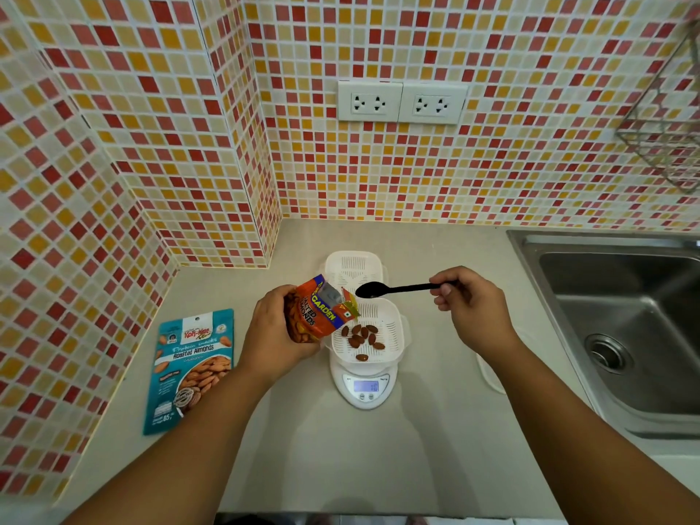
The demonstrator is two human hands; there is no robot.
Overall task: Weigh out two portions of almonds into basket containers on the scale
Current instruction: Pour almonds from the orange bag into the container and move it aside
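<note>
Both forearms reach forward; left hand (273, 335) curled in a full grip, right hand (471, 310) pinching, fingers bent.

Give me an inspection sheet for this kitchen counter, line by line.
Surface: beige counter, dry-looking.
Job's things: basket on scale holds a few almonds; scale display lit, reading illegible; second basket behind it, empty.
Clutter: teal almond pouch lying flat to the left.
Grip: left hand tilts orange almond bag over the basket; right hand holds black spoon, bowl empty.
Cables: nothing seen.
Surroundings: mosaic tile wall, two wall sockets, steel sink right, wire rack.
</note>
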